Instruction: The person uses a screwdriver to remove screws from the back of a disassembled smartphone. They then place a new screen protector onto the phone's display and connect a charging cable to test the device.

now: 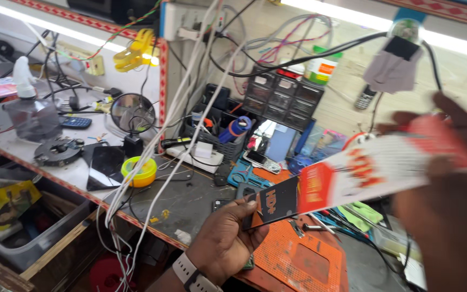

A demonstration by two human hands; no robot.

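Left hand (224, 238) pinches the dark end of a flat red-and-white package (352, 176); right hand (449, 178) grips the other end, above the bench's (190, 203) front edge. Judgement: keep both grips firm and level; right side blurred.

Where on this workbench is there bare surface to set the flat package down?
The grey bench top is barest between the yellow tape roll and the orange mat, though white cables cross it. The mat's near part is also bare. Toward the tool organizer and drawer cabinet it is crowded. Left hand and right hand hold the package.
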